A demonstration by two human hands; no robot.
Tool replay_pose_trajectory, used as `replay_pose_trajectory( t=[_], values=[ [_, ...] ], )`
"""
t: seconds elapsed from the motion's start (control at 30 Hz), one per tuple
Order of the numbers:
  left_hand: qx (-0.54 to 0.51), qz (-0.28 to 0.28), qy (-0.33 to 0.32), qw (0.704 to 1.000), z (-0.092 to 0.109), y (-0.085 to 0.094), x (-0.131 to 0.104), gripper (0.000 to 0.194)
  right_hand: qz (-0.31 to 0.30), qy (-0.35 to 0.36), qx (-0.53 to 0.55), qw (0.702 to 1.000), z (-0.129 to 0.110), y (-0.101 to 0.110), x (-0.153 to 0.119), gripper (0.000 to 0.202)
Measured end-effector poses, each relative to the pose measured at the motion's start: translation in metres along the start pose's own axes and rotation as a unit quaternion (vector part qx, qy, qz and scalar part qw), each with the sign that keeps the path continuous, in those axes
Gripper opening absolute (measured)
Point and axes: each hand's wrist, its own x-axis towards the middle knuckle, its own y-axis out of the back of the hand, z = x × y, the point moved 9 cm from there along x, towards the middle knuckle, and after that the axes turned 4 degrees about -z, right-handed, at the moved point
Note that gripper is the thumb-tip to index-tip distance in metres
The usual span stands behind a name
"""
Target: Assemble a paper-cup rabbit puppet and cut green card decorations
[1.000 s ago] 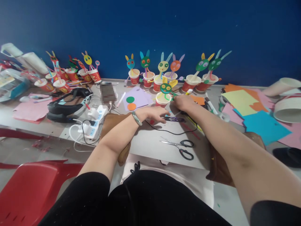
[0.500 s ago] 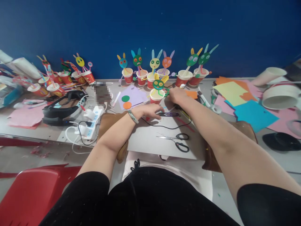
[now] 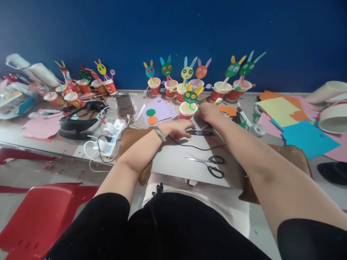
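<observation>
My left hand (image 3: 180, 128) lies low over the table, fingers apart, beside a slim dark tool (image 3: 201, 133) near a thin black cord (image 3: 193, 147). My right hand (image 3: 209, 112) is just right of the front paper cup (image 3: 187, 111), its fingers curled down. What its fingertips hold is hidden. A green face with yellow ears (image 3: 191, 96) stands up from that cup. Scissors (image 3: 207, 160) with black handles lie partly spread in front of my hands. Green (image 3: 150, 112) and orange (image 3: 152, 120) paper discs rest on a purple sheet (image 3: 162, 108).
Behind stand several cups with rabbit-like faces (image 3: 187, 73); more cups (image 3: 110, 86) stand left. A power strip (image 3: 114, 139) and black headset (image 3: 73, 124) sit at left. Coloured paper (image 3: 306, 139), a tape roll (image 3: 257, 130) and a marker (image 3: 244, 117) lie right. A red chair (image 3: 40, 213) is lower left.
The view has turned slightly left, so everything appears further right. Both hands keep nearly the same places by the front cup and the dark tool.
</observation>
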Motion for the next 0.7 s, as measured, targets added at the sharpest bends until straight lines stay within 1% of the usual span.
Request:
replay_pose_trajectory(
  t=[0.07, 0.13, 0.23, 0.33, 0.4, 0.5, 0.57, 0.63, 0.7],
  values=[
    [0.0, 0.001, 0.0, 1.0, 0.0, 0.0, 0.001, 0.055, 0.007, -0.055, -0.005, 0.998, 0.011, 0.001, -0.002, 0.041],
    [0.0, -0.002, -0.002, 1.0, 0.002, 0.0, 0.0, 0.056, 0.016, -0.087, -0.003, 0.996, 0.019, 0.005, -0.007, 0.043],
    [0.002, -0.014, -0.001, 1.0, 0.005, -0.001, 0.0, 0.062, 0.037, -0.094, 0.013, 0.995, 0.026, 0.016, -0.017, 0.043],
    [0.004, -0.023, 0.017, 1.0, 0.006, -0.001, -0.001, 0.068, 0.06, -0.099, 0.041, 0.992, 0.034, 0.027, -0.03, 0.042],
    [0.002, -0.024, 0.03, 0.999, 0.006, 0.0, -0.002, 0.07, 0.068, -0.103, 0.061, 0.99, 0.04, 0.032, -0.041, 0.04],
    [-0.003, -0.012, 0.031, 0.999, 0.009, 0.003, -0.003, 0.066, 0.083, -0.115, 0.079, 0.987, 0.048, 0.037, -0.063, 0.033],
    [-0.006, 0.001, 0.027, 1.0, 0.009, 0.004, -0.004, 0.061, 0.095, -0.114, 0.088, 0.985, 0.051, 0.037, -0.084, 0.027],
    [-0.009, 0.009, 0.027, 1.0, 0.008, 0.004, -0.002, 0.057, 0.115, -0.11, 0.094, 0.983, 0.053, 0.034, -0.11, 0.021],
    [-0.01, 0.009, 0.032, 0.999, 0.004, 0.001, 0.001, 0.056, 0.118, -0.098, 0.093, 0.984, 0.05, 0.024, -0.136, 0.022]
  ],
)
